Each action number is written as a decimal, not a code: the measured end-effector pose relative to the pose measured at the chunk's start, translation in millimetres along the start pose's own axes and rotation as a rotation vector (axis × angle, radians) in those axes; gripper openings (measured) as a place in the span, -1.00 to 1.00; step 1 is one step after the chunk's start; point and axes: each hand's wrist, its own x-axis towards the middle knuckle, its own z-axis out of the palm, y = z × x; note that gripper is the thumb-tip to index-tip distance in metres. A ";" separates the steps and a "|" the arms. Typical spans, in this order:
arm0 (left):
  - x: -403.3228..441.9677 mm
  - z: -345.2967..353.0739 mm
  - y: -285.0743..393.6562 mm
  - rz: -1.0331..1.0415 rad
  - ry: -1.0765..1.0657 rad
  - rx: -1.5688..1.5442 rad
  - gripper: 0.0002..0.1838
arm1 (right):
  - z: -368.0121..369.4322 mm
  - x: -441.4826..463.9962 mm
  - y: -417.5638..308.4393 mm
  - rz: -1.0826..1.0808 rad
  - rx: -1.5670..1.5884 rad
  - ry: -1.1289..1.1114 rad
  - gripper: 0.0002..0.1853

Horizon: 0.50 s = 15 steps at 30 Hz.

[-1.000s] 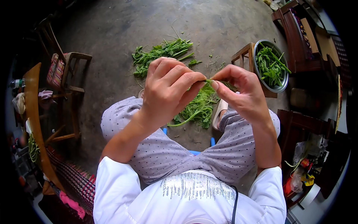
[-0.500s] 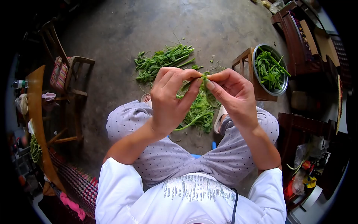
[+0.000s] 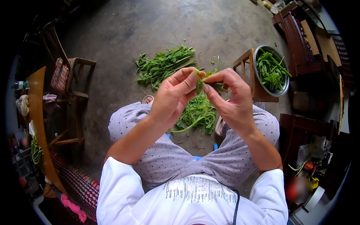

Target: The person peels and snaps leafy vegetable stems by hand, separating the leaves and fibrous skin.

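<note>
Between my two hands is a small leafy green sprig [image 3: 199, 85]. My left hand [image 3: 174, 93] pinches it from the left with thumb and fingers. From the right, my right hand [image 3: 231, 100] pinches the same greens, fingertips close to those of the left. Beyond them a pile of leafy green stems [image 3: 161, 63] lies on the floor. Below my hands sits a heap of thin, curly green trimmings [image 3: 198, 114], partly hidden by my left hand. A metal basin [image 3: 286, 87] holding leaves and stems rests on a wooden stool [image 3: 258, 92] at the right.
A wooden chair [image 3: 80, 61] stands at the left, near a wooden tabletop edge [image 3: 37, 112]. Dark wooden furniture [image 3: 305, 67] is at the right, with plastic bags and small items [image 3: 311, 157] lower down. My knees are spread below my hands.
My hands have lowered slightly since the earliest frame. More leaf now shows between my fingertips, and my left hand has turned, showing more of its thumb side.
</note>
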 end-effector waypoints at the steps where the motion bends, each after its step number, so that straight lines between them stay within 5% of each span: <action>1: 0.4 -1.6 1.1 -0.023 -0.012 -0.059 -0.82 | 0.2 0.0 1.3 0.000 0.000 -0.002 -0.85; 7: 2.2 -6.1 12.4 0.030 0.050 -0.016 -0.81 | 0.8 0.2 2.8 -0.026 -0.027 -0.094 -0.88; 15: 3.0 -7.9 12.9 0.042 0.111 0.000 -0.81 | 15.2 -5.1 8.1 0.154 0.398 -0.173 -0.78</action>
